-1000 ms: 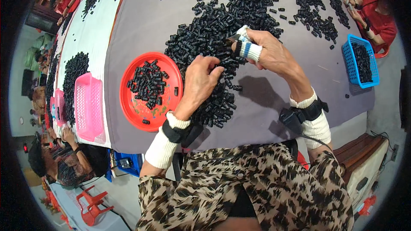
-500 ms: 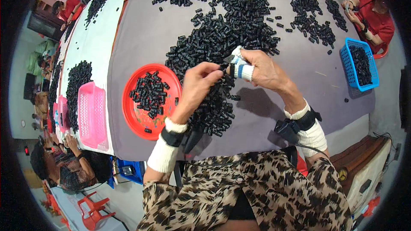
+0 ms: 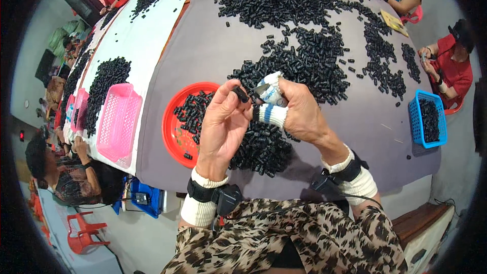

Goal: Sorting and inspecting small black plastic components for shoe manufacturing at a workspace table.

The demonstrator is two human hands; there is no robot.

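My left hand (image 3: 222, 132), palm turned up, pinches a small black cylindrical piece (image 3: 240, 94) between thumb and fingertips. Close beside it, my right hand (image 3: 304, 114) is closed on a small grey blade (image 3: 262, 90), whose tip points at the piece. White cloth wraps with blue stripes (image 3: 274, 115) cover some right-hand fingers; the blade's handle is hidden. Beneath both hands spreads a heap of similar black pieces (image 3: 269, 149). Left of my left hand, a round red tray (image 3: 170, 141) holds more of them.
A pink basket (image 3: 119, 122) stands on the white cloth at left, a blue basket (image 3: 440, 141) at right. More black heaps (image 3: 276, 0) lie farther back. Co-workers sit around the table, one in red (image 3: 453, 66) at right. A cable runs between my wrist straps.
My left hand has turned palm up, bringing the black piece into sight. The right hand with the blade has moved slightly left and lower. The whole view has shifted, showing more of the table's far side.
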